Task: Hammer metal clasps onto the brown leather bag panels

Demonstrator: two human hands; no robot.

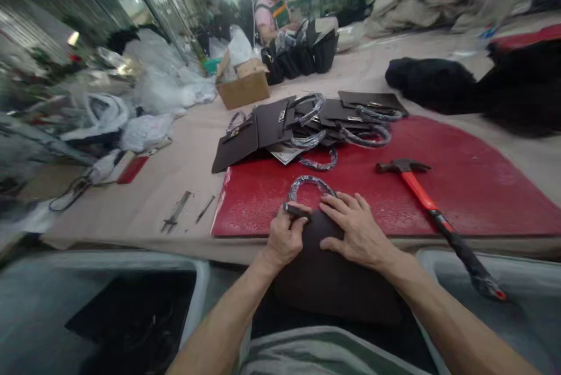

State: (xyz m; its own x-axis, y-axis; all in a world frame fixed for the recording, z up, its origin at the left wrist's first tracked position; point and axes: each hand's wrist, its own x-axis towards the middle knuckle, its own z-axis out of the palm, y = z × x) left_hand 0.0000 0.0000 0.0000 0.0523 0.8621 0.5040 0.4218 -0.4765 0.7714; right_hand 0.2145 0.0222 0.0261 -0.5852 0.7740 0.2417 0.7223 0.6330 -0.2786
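Note:
A dark brown bag panel [337, 281] lies over the table edge and my lap, with a plastic-wrapped handle [304, 181] at its far end. My left hand [284, 238] is closed around a short dark bar [296, 210], held at the panel's top edge near the handle; what kind of tool it is I cannot make out. Flat on the panel, my right hand [355, 229] has its fingers spread and its fingertips by the handle's right end. To the right, a claw hammer [418, 188] with an orange and black grip rests on the red mat [473, 188], its grip overhanging the edge.
Several brown panels with wrapped handles [276, 121] are piled beyond the mat. Two thin metal tools [177, 211] lie at left. Grey bins [201, 281] flank my lap. Farther back are a cardboard box [243, 90], black bags [322, 51] and a person [269, 10].

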